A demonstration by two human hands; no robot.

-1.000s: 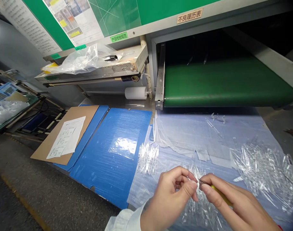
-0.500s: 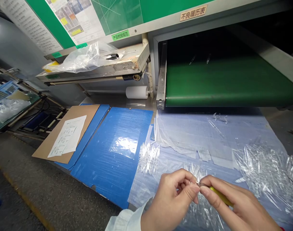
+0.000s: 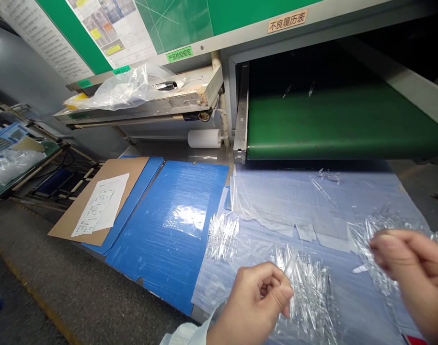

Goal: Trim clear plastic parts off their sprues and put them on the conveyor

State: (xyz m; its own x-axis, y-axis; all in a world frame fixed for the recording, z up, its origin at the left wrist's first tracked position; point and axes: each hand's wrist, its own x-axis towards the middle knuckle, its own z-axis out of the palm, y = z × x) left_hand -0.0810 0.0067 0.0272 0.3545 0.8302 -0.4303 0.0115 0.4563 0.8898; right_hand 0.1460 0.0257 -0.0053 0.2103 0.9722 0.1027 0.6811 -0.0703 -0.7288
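Observation:
My left hand (image 3: 258,299) is closed in a pinch near the bottom centre. From its fingertips a small clear plastic piece (image 3: 290,266) sticks up, partly hidden by the fingers. Beneath and beside it lies a heap of thin clear plastic pieces (image 3: 310,287) on the plastic-covered table. At the right edge my right hand (image 3: 415,273), slightly blurred, has its fingers pressed together; what they hold, if anything, is hidden. It hovers in front of a second, looser pile of clear plastic pieces (image 3: 387,218). A neat row of similar pieces (image 3: 222,237) lies left of the heap.
A green conveyor belt (image 3: 334,129) with two small clear pieces on it ends above the table's far side. Blue sheets (image 3: 157,215) and a brown cardboard (image 3: 75,211) with papers lie left. A shelf (image 3: 190,98) holds a plastic bag (image 3: 121,88). A white roll (image 3: 204,138) sits below.
My right hand has moved away from my left, rightward and up to the right-hand pile. The yellow-handled tool it held no longer shows. My left hand stays nearly in place.

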